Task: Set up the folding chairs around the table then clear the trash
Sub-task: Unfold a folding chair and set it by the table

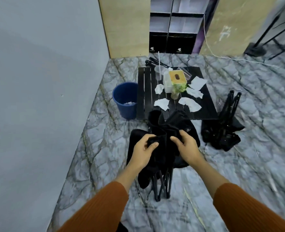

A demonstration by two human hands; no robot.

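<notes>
Gripping matt black cloth of a folded chair [161, 141] on thin black metal legs. Showing beyond: slatted black worktop [146, 91], dull; crumpled white paper scraps [161, 103]; smooth blue plastic bucket [125, 99]; clear plastic cup [158, 72]; marble-patterned grey floor [238, 164]; pale wood panels [125, 25].

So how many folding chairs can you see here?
3, all still folded. One chair is gripped by the left hand and right hand, one stands right of the table, and one lies behind it, mostly hidden.

Bin [126, 99] left of table [146, 97], papers [161, 104] on it
</notes>
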